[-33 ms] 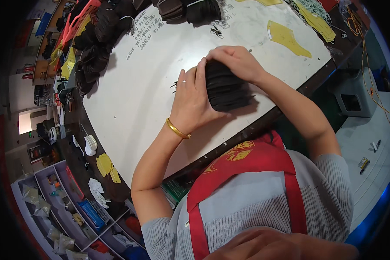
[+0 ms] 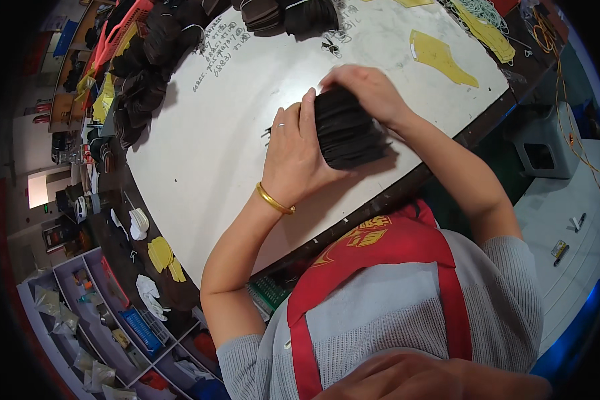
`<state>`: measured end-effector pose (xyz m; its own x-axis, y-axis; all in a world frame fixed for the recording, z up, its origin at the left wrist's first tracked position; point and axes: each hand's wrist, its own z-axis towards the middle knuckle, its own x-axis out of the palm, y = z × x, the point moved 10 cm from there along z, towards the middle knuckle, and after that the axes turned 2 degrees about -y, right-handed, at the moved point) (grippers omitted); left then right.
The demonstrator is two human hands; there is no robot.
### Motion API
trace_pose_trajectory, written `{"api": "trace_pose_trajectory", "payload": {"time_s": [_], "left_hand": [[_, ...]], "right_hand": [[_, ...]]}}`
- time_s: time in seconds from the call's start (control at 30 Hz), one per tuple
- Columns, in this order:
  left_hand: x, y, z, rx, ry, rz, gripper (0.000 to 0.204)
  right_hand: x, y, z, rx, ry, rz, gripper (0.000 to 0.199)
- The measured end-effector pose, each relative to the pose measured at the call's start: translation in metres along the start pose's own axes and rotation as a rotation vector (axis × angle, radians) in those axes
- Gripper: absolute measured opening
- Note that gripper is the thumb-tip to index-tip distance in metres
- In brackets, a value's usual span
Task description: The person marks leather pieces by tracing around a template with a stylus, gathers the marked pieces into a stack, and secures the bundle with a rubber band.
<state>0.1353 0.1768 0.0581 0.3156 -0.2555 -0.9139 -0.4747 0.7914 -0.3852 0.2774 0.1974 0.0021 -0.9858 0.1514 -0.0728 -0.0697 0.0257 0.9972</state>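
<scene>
A thick stack of thin black cut pieces [image 2: 349,130] stands on the white tabletop, its layered edges facing me. My left hand [image 2: 296,143], with a ring and a gold bangle, is closed against the stack's left side, thumb along the near edge and fingers reaching to the far corner. Around the far right side curls my right hand [image 2: 370,93]; its fingertips are slightly blurred and partly hidden behind the stack. Thin dark strips [image 2: 268,135] poke out just left of my left hand.
Bundles of dark pieces [image 2: 140,100] line the table's far left edge, with more tied bundles [image 2: 310,17] at the back. A yellow pattern piece [image 2: 440,59] lies at the far right. Handwriting marks the white tabletop [image 2: 173,150]. A grey stool [image 2: 547,143] stands at right.
My right hand's fingers have shifted slightly at the far edge of the stack and look more blurred. My left hand keeps its hold.
</scene>
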Motion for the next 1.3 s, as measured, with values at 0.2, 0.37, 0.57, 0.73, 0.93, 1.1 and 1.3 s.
{"api": "trace_pose_trajectory", "payload": {"time_s": [0.2,0.37,0.57,0.73,0.93,1.1,1.3], "left_hand": [[-0.002,-0.01,-0.003,-0.061,-0.067,0.012,0.153],[0.006,-0.001,-0.005,-0.158,0.0,0.016,0.151],[0.01,-0.001,-0.011,-0.073,-0.062,-0.014,0.148],[0.006,-0.002,-0.002,-0.053,-0.038,-0.004,0.154],[0.011,0.011,0.01,-0.084,0.026,-0.104,0.114],[0.001,0.011,0.008,-0.136,-0.022,-0.12,0.104],[0.004,0.011,-0.031,-0.538,0.267,-1.598,0.097]], "right_hand": [[-0.014,-0.005,-0.042,0.137,-0.291,0.625,0.048],[-0.01,0.086,-0.059,-0.565,-0.39,-0.797,0.046],[0.046,0.071,-0.064,-0.538,-0.043,-0.925,0.048],[-0.003,0.013,-0.02,-0.18,-0.127,-0.192,0.045],[0.023,-0.009,-0.011,-0.036,0.089,0.218,0.045],[-0.101,0.006,0.015,0.203,-0.021,-0.302,0.037],[-0.443,0.01,-0.036,0.385,-1.063,-0.969,0.038]]}}
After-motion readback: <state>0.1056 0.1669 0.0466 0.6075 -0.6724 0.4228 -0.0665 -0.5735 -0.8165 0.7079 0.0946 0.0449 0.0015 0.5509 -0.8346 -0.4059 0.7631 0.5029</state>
